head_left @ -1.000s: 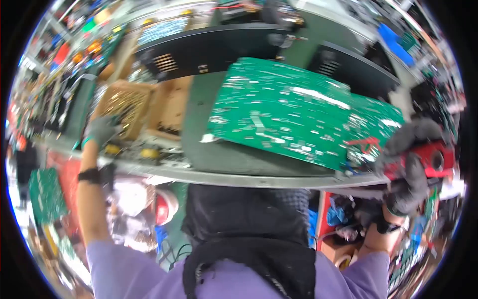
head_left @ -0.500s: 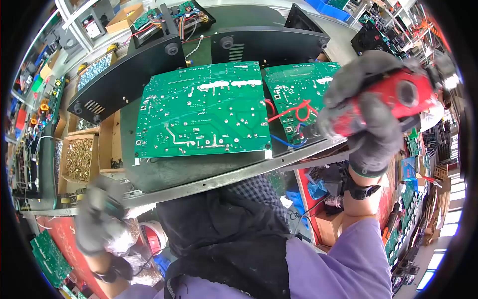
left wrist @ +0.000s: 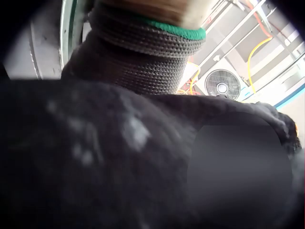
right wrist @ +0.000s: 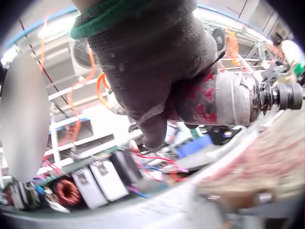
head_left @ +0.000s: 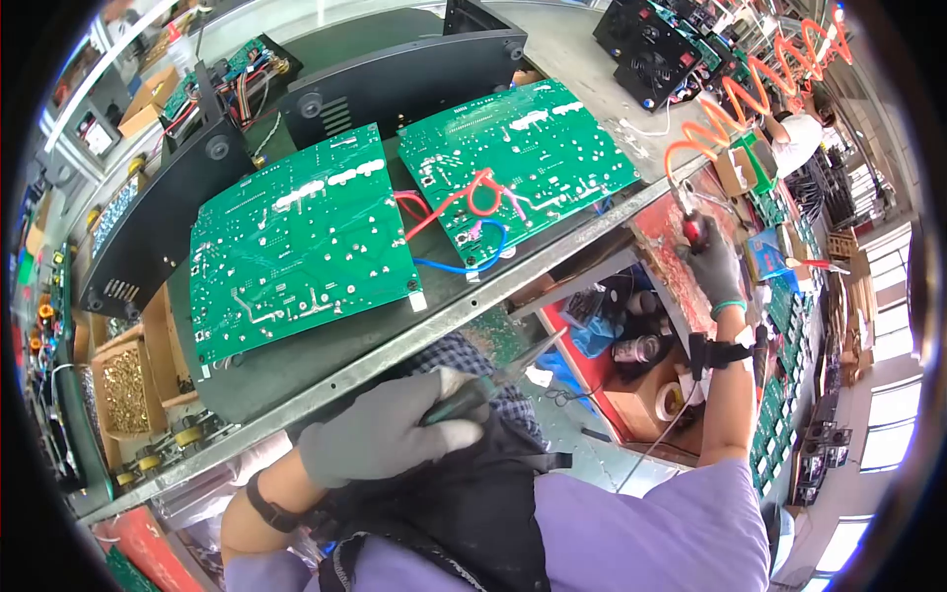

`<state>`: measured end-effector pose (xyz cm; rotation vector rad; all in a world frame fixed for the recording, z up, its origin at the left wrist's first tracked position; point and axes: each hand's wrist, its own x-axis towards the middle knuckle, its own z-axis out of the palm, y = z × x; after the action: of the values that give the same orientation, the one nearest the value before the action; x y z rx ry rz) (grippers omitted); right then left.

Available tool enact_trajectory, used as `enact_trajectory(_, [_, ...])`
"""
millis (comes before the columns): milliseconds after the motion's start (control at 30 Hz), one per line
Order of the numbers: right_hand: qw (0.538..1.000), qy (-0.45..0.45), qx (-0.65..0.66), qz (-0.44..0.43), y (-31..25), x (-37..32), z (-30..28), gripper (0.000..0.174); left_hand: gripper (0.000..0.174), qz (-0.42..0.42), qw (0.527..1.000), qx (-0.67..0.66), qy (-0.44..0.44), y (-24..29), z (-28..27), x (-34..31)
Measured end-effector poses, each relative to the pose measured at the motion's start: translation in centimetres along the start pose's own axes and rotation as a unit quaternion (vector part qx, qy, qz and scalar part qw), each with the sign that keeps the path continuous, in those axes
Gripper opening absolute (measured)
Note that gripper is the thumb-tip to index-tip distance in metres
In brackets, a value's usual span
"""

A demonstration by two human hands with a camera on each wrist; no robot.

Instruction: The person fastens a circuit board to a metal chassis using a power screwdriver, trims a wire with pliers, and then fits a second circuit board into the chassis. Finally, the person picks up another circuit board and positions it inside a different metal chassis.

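Observation:
My gloved left hand (head_left: pixel 380 429) is over my lap, in front of the bench edge. Its fingers grip a dark-handled hand tool (head_left: pixel 464 400) whose long, pointed metal end slants up to the right. In the left wrist view a dark, smudged surface hides that tool. Over at the right, my gloved right hand (head_left: pixel 717 271) holds a worn red air screwdriver (head_left: pixel 694 231); its knurled chuck (right wrist: pixel 288 96) shows in the right wrist view. Two green circuit boards, a left one (head_left: pixel 296 247) and a right one (head_left: pixel 523 158), lie on the bench, linked by red and blue wires (head_left: pixel 473 261).
Black metal panels (head_left: pixel 395 84) stand behind the boards. A cardboard box of brass-coloured screws (head_left: pixel 128 390) is at the left. An orange coiled hose (head_left: pixel 750 99) runs up from the screwdriver. Below the right side are a worn red surface (head_left: pixel 666 242) and a cluttered shelf (head_left: pixel 631 345).
The head view has swung right. My left hand has come from the screw box to my lap. My right hand has carried the screwdriver away from the right board, out past the bench edge.

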<state>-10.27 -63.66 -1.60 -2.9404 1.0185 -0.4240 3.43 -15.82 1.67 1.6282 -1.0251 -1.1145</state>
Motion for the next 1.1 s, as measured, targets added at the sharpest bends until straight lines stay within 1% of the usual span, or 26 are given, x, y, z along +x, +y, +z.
enact_trajectory(67, [0.998, 0.018, -0.057, -0.022, 0.6, -1.2, -0.1, 0.061, 0.029, -0.021, 1.0, 0.018, -0.001, 0.6, 0.4, 1.2])
enact_trajectory(100, [0.991, 0.06, -0.111, -0.047, -0.7, -1.9, -0.5, 0.055, 0.028, 0.015, 1.0, -0.014, 0.021, 0.1, 0.8, 2.0])
enact_trajectory(133, [0.993, 0.084, -0.049, -0.06, -3.2, -2.7, -1.5, 0.055, 0.028, 0.051, 0.997, -0.047, 0.043, 0.0, 1.1, 2.7])
enact_trajectory(167, [0.992, 0.105, 0.014, -0.073, -6.2, -4.0, -2.5, 0.055, 0.028, 0.035, 0.993, -0.11, 0.017, 0.5, 1.2, 3.3])
enact_trajectory(200, [0.975, 0.115, 0.14, -0.131, -9.4, -6.0, -3.0, 0.053, 0.028, 0.028, 0.994, -0.107, 0.02, 0.8, 1.7, 3.6])
enact_trajectory(233, [0.867, -0.073, 0.486, -0.08, -13.2, -8.3, -4.2, 0.055, 0.03, 0.062, 0.986, -0.155, 0.012, 1.0, 2.2, 4.1])
enact_trajectory(267, [0.777, -0.182, 0.597, -0.085, -15.2, -10.3, -4.2, 0.061, 0.031, 0.098, 0.974, -0.204, 0.004, 1.2, 2.7, 4.5])
enact_trajectory(300, [0.826, -0.195, 0.484, -0.212, -15.3, -11.3, -2.7, 0.065, 0.032, 0.133, 0.958, -0.252, -0.004, 1.4, 3.1, 4.9])
enact_trajectory(333, [0.738, -0.223, 0.614, -0.169, -18.5, -13.1, -3.1, 0.059, 0.032, 0.13, 0.959, -0.251, -0.005, 1.6, 3.5, 5.3])
enact_trajectory(367, [0.625, -0.22, 0.747, -0.057, -21.5, -14.6, -4.0, 0.053, 0.033, 0.12, 0.965, -0.231, 0.015, 1.7, 3.9, 5.5])
enact_trajectory(400, [0.611, -0.23, 0.757, -0.017, -21.7, -14.8, -4.0, 0.046, 0.035, 0.082, 0.977, -0.19, 0.048, 2.0, 3.9, 5.3])
enact_trajectory(467, [0.598, -0.129, 0.791, -0.005, -22.3, -14.7, -2.4, 0.048, 0.036, 0.038, 0.985, -0.149, 0.079, 3.3, 3.6, 4.5])
enact_trajectory(500, [0.581, -0.141, 0.801, 0.011, -21.3, -14.3, -2.0, 0.045, 0.036, 0.015, 0.992, 0.024, 0.122, 5.0, 2.7, 3.9])
enact_trajectory(533, [0.552, -0.149, 0.818, 0.067, -20.9, -13.9, -2.6, 0.044, 0.037, -0.01, 0.968, 0.195, 0.16, 6.3, 1.8, 3.3])
enact_trajectory(600, [0.529, -0.183, 0.823, 0.094, -19.3, -12.8, -3.0, 0.045, 0.037, 0.082, 0.908, 0.299, 0.281, 7.4, -0.8, 2.7])
enact_trajectory(633, [0.521, -0.198, 0.824, 0.104, -18.7, -12.3, -3.3, 0.045, 0.035, 0.12, 0.89, 0.315, 0.307, 7.9, -2.6, 2.9])
enact_trajectory(667, [0.523, -0.204, 0.821, 0.104, -18.0, -12.2, -3.1, 0.045, 0.034, 0.157, 0.87, 0.328, 0.333, 8.3, -4.5, 3.5])
enact_trajectory(700, [0.583, -0.245, 0.766, 0.117, -17.2, -12.0, -2.7, 0.045, 0.035, 0.169, 0.845, 0.383, 0.333, 8.5, -6.3, 4.7])
enact_trajectory(767, [0.513, -0.272, 0.809, 0.09, -18.3, -12.8, -3.4, 0.043, 0.036, 0.169, 0.799, 0.487, 0.31, 8.8, -9.2, 6.9])
enact_trajectory(800, [0.515, -0.276, 0.807, 0.089, -18.2, -12.7, -3.2, 0.043, 0.037, 0.156, 0.779, 0.535, 0.288, 8.8, -10.0, 8.3])
enact_trajectory(833, [0.692, -0.256, 0.675, -0.021, -18.0, -12.7, -2.8, 0.04, 0.042, 0.126, 0.783, 0.557, 0.248, 8.7, -10.5, 9.8])
enact_trajectory(867, [0.827, -0.22, 0.501, -0.13, -17.9, -12.7, -2.6, 0.037, 0.046, 0.095, 0.785, 0.577, 0.207, 8.7, -10.7, 11.4])
enact_trajectory(900, [0.877, -0.113, 0.397, -0.244, -19.3, -12.0, -4.3, 0.032, 0.054, 0.05, 0.798, 0.579, 0.16, 8.8, -10.9, 13.0])
enact_trajectory(933, [0.878, -0.116, 0.396, -0.244, -19.5, -11.6, -4.7, 0.032, 0.062, 0.006, 0.808, 0.579, 0.112, 9.1, -10.6, 14.2])
enact_trajectory(1000, [0.921, -0.057, 0.216, -0.32, -19.7, -10.9, -5.3, 0.028, 0.07, -0.025, 0.812, 0.574, 0.099, 9.4, -9.4, 15.6])
enact_trajectory(1100, [0.919, -0.058, 0.169, -0.35, -20.1, -9.7, -6.5, 0.025, 0.083, -0.087, 0.822, 0.559, 0.058, 9.5, -7.9, 16.4])
